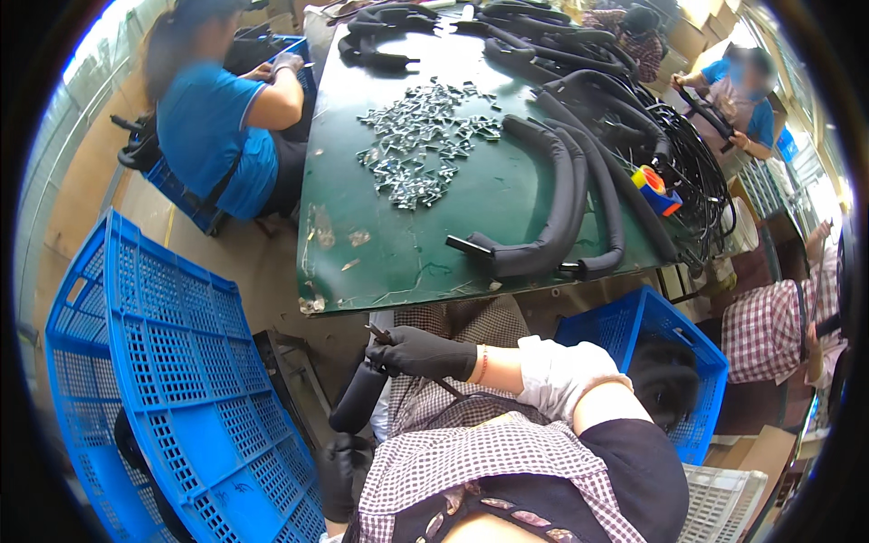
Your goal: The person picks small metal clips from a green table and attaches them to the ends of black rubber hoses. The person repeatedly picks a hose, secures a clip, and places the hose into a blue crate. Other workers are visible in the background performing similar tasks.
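right hand [418,353], black-gloved at lower centre, is clenched on a thin metal rod [380,334] entering a black foam tube [358,398]. left hand [337,471] below seems to grip the tube's lower end. best keep rod and tube aligned.

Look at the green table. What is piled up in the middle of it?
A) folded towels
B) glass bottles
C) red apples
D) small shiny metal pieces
D: a heap of small shiny metal pieces lies in the middle of the green table, beside long black foam-covered bars.
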The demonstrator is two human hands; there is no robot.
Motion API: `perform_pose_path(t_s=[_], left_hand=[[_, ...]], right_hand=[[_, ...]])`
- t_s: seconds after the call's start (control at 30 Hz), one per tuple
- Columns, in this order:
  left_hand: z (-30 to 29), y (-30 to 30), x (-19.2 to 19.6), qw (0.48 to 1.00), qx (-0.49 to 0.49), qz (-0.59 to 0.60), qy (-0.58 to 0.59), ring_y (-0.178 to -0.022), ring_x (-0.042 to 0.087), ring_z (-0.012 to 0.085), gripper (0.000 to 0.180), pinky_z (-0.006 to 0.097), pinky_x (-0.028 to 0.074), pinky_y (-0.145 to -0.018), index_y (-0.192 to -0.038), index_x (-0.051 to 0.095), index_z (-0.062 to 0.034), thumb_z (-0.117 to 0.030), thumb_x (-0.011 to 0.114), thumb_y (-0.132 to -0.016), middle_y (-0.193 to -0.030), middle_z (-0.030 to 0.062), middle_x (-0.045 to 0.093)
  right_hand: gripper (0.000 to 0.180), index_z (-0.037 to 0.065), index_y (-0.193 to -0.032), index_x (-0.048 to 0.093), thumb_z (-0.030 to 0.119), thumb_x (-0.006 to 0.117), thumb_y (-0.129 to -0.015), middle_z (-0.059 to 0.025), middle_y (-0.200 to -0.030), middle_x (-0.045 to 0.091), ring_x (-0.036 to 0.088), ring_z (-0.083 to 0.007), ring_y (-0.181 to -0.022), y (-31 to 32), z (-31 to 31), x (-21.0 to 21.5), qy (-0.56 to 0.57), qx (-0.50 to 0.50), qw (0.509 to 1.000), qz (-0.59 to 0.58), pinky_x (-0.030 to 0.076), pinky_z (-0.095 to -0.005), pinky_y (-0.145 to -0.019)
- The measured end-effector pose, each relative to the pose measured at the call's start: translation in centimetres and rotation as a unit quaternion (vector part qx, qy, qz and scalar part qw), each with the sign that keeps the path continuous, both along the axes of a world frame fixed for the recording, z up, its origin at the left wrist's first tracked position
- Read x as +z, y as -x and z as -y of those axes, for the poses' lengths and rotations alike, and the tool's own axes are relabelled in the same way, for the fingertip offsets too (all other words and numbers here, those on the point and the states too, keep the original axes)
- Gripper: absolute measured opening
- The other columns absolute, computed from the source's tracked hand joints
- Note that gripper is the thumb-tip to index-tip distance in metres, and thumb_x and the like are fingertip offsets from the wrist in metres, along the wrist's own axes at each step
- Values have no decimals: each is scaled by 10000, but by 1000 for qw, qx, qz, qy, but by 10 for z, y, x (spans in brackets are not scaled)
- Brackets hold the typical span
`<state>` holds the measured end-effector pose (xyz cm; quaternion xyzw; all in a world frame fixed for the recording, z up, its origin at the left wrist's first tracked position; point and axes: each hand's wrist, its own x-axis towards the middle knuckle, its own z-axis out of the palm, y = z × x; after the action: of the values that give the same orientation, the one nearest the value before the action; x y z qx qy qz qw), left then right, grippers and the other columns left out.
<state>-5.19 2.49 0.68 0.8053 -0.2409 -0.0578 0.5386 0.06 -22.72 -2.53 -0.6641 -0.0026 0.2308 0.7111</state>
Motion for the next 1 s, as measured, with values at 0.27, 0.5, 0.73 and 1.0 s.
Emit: perform_pose_path(t_s=[0.27,0.5,0.73,1.0], left_hand=[[50,-52,-30,994,-53,32,-95,-866,648,323,494,398,515,-757,-1176,590,-8,-189,782,-759,-1021,171,638],[49,-57,-33,992,58,-97,-59,-867,641,245,535,360,505,-785,-1202,587,-12,-130,800,-726,-1006,142,638],[40,-72,-27,986,-49,-152,-48,-959,627,234,564,344,493,-857,-1256,564,-16,-201,782,-770,-1109,149,634],[40,-65,-41,997,-7,-69,-31,-985,597,231,635,355,478,-902,-1384,450,-39,-168,724,-825,-1210,153,576]], right_hand=[[348,6,-1056,627,329,572,-937,-194,-893,681,672,-325,-828,1,-3,17,238,94,958,129,511,-416,-736],[243,45,-998,705,257,679,-883,-175,-861,690,684,-281,-726,-42,75,160,447,-22,871,206,524,-363,-689],[157,140,-941,704,182,615,-819,-97,-940,705,696,-305,-872,-150,155,63,758,23,621,196,564,-430,-697],[172,151,-959,703,147,597,-824,-89,-972,694,696,-297,-897,-160,159,38,758,22,629,168,570,-423,-711]])
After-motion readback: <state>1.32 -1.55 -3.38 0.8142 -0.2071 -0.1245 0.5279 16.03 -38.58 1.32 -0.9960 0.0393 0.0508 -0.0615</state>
